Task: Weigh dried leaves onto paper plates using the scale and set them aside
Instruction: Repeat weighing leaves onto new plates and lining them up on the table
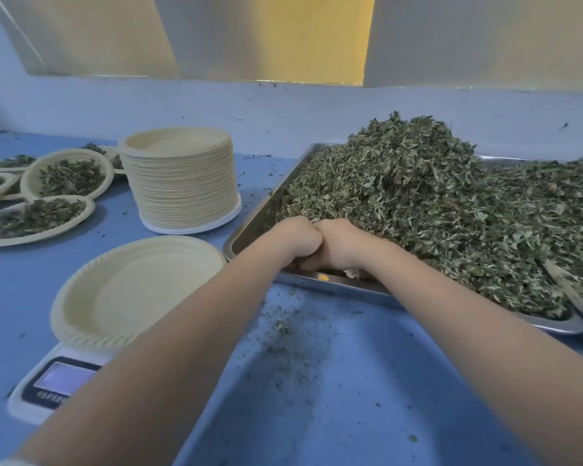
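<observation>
A big heap of dried green leaves [418, 203] fills a steel tray [320, 280] on the right of the blue table. My left hand [297, 242] and my right hand [340, 243] are pressed side by side at the heap's near left corner, fingers curled down into the leaves and hidden under them. An empty paper plate [132, 290] sits on the white scale [48, 388] at the lower left, partly behind my left forearm.
A tall stack of paper plates [179, 179] stands behind the scale. Several plates filled with leaves [68, 176] lie at the far left. Leaf crumbs [293, 334] are scattered on the table in front of the tray. A blue wall rises at the back.
</observation>
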